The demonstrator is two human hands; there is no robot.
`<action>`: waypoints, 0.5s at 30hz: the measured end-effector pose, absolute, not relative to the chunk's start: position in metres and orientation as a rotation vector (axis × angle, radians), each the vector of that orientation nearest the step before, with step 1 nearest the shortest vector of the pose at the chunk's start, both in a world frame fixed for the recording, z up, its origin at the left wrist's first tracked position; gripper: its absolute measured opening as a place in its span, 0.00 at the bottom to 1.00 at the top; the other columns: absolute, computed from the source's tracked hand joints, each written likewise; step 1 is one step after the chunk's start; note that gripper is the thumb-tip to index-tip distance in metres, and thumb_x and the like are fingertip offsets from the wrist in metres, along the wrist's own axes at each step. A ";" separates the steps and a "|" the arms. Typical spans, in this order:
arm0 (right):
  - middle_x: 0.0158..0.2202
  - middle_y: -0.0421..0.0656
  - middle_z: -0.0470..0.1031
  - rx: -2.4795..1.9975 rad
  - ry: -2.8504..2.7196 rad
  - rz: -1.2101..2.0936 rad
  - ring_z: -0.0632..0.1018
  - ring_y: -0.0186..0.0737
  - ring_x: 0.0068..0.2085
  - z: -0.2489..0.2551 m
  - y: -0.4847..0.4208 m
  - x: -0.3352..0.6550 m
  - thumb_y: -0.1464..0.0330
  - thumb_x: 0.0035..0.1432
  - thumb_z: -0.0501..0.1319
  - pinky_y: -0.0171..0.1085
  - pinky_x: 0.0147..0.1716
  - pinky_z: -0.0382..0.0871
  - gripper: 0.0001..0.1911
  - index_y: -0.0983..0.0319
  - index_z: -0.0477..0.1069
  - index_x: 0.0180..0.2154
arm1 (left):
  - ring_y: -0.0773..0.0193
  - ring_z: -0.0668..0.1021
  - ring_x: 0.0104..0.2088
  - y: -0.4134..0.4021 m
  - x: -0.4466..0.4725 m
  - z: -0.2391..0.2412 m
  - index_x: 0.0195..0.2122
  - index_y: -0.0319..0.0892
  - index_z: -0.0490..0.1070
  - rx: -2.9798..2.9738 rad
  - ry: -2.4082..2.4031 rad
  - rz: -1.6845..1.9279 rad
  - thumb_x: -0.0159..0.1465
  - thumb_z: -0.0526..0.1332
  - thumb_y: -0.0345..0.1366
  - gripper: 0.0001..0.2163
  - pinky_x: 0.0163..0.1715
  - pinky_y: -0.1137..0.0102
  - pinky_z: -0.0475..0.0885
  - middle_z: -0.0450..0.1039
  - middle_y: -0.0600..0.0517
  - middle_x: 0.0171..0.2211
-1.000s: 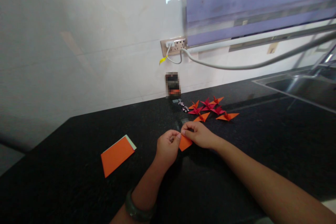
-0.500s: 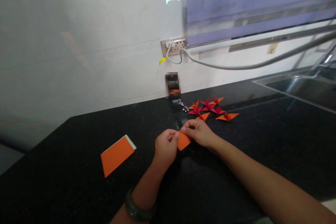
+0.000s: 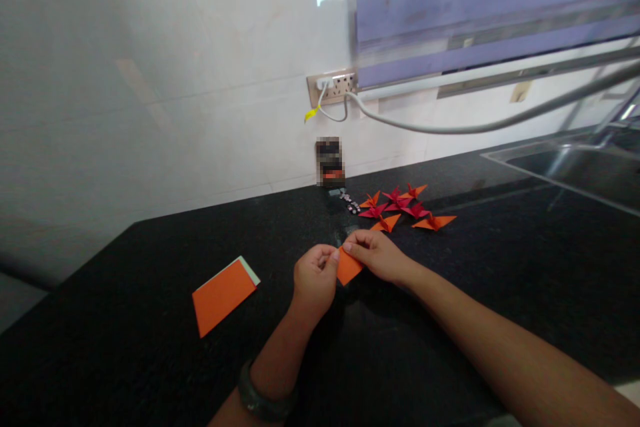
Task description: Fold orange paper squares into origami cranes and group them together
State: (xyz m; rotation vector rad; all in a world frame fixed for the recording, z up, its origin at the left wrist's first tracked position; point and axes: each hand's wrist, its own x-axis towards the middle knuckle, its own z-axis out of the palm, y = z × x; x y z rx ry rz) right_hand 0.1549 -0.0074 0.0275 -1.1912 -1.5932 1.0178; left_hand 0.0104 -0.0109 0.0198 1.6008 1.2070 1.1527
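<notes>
A small folded piece of orange origami paper (image 3: 349, 268) is held between my two hands, just above the dark countertop. My left hand (image 3: 316, 275) pinches its left edge between thumb and fingers. On the upper right edge, my right hand (image 3: 376, 252) grips the paper with thumb and forefinger. Part of the paper is hidden behind the fingers. Several red and orange paper cranes (image 3: 396, 203) stand beyond my right hand. Off to the left lies a stack of orange paper (image 3: 224, 299) with a pale green sheet showing at its edge.
A phone-like object, blurred out (image 3: 330, 163), leans on the wall with a beaded strap (image 3: 350, 201) before it. A power socket (image 3: 332, 87) with a grey cable (image 3: 425, 127) is above. The sink (image 3: 575, 173) lies at the right on the black countertop (image 3: 125, 347).
Both hands stay almost in place and keep hold of the orange paper. My left hand and the paper have shifted very slightly. The cranes and the paper stack have not moved.
</notes>
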 end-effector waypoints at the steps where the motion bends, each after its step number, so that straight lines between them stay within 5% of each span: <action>1: 0.21 0.38 0.64 -1.195 -1.591 1.020 0.64 0.29 0.23 0.028 -0.008 0.155 0.64 0.51 0.56 0.30 0.23 0.58 0.11 0.66 0.67 0.24 | 0.69 0.70 0.19 -0.011 0.010 0.019 0.26 0.38 0.69 1.595 1.208 1.160 0.54 0.57 0.38 0.08 0.19 0.76 0.62 0.70 0.54 0.19; 15: 0.17 0.35 0.60 -1.254 -1.667 1.031 0.61 0.28 0.20 0.025 -0.008 0.155 0.68 0.49 0.55 0.29 0.19 0.54 0.08 0.64 0.64 0.21 | 0.71 0.67 0.16 -0.010 0.009 0.022 0.25 0.39 0.69 1.480 1.266 1.262 0.53 0.58 0.37 0.07 0.16 0.77 0.59 0.67 0.56 0.16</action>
